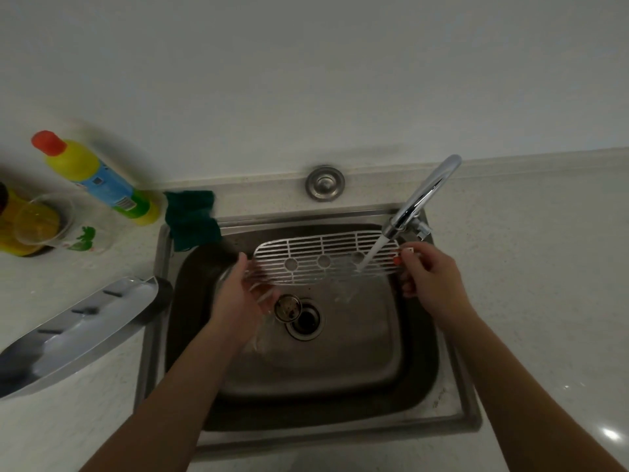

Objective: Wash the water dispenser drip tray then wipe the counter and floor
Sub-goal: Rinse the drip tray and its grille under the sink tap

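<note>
A white slotted drip tray grate point(320, 248) with three round holes is held flat over the steel sink point(452, 396). My right hand point(430, 281) pinches its right end. My left hand point(243, 291) touches its left end with fingers spread; its grip is blurred. Water runs from the chrome tap point(422, 199) onto the right part of the grate and splashes into the basin. The grey drip tray base point(78, 332) lies on the counter point(544, 267) left of the sink.
A green scouring cloth point(190, 219) hangs over the sink's back left corner. A yellow detergent bottle point(98, 178) with a red cap, a clear cup point(44, 223) and another yellow bottle point(8, 229) stand at the left. The drain point(304, 320) and a loose strainer point(287, 306) sit mid-basin.
</note>
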### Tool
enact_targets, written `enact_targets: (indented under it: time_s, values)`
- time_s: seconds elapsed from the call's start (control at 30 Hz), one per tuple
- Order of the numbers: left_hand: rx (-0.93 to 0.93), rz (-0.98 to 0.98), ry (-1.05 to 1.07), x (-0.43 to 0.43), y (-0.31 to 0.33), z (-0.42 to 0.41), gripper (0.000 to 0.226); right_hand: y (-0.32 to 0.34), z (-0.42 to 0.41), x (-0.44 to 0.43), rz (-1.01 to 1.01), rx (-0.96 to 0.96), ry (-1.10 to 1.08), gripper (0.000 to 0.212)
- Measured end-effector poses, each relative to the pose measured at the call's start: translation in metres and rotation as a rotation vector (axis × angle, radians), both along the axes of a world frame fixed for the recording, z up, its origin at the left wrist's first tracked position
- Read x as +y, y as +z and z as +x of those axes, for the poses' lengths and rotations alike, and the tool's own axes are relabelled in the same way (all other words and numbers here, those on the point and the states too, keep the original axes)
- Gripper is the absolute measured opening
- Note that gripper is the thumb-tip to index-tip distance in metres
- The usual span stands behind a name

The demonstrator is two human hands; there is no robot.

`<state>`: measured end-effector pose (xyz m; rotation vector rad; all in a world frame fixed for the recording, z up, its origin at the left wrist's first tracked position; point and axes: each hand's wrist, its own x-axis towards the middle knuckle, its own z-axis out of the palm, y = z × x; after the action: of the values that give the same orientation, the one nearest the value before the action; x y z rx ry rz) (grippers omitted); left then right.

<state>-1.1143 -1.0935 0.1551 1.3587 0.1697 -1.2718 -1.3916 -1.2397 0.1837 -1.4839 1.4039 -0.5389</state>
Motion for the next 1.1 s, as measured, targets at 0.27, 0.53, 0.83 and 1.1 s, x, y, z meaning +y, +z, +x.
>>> enact_targets:
  time_s: [0.27,0.53,0.83,1.1]
  values:
    - [-0.581,0.076,-0.422,0.003,-0.001,0.014,0.022,-0.006,-0.003,0.01,0.043,-0.227,-0.063,0.025]
    - [-0.246,-0.16,0.001,0.0,0.003,0.004,0.028,-0.023,-0.015,0.023,0.276,-0.427,-0.37,0.028]
    - [-0.264,-0.306,-0.159,0.006,0.012,0.002,0.04,-0.02,-0.028,0.008,0.234,-0.548,-0.407,0.026]
    - [-0.562,-0.279,-0.423,-0.016,0.015,-0.019,0.045,-0.019,-0.058,0.002,0.264,-0.53,-0.579,0.02]
